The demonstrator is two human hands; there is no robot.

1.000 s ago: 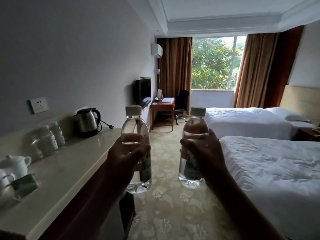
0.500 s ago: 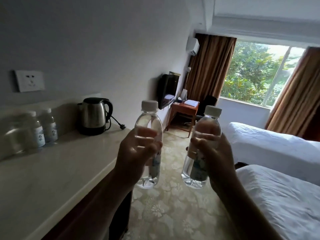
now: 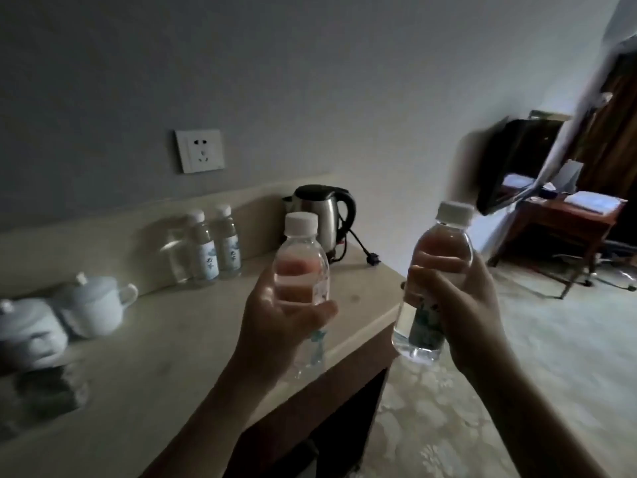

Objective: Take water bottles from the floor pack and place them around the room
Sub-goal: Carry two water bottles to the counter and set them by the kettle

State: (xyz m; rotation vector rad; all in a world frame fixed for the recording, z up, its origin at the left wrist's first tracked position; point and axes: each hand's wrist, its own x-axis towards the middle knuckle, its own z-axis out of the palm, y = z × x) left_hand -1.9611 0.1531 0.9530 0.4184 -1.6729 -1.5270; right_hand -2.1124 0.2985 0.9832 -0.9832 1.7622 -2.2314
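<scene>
My left hand grips a clear water bottle with a white cap, held upright above the near part of a beige counter. My right hand grips a second water bottle of the same kind, held just past the counter's right end, over the carpet. Two more capped bottles stand together at the back of the counter by the wall. The floor pack is out of view.
A steel kettle with its cord stands behind the left bottle. White lidded cups sit at the counter's left. A wall socket is above. A wall TV and a wooden desk lie to the right.
The view has swung left from the beds and window toward the counter and wall. Both hands still hold their bottles, and the left one is now over the counter.
</scene>
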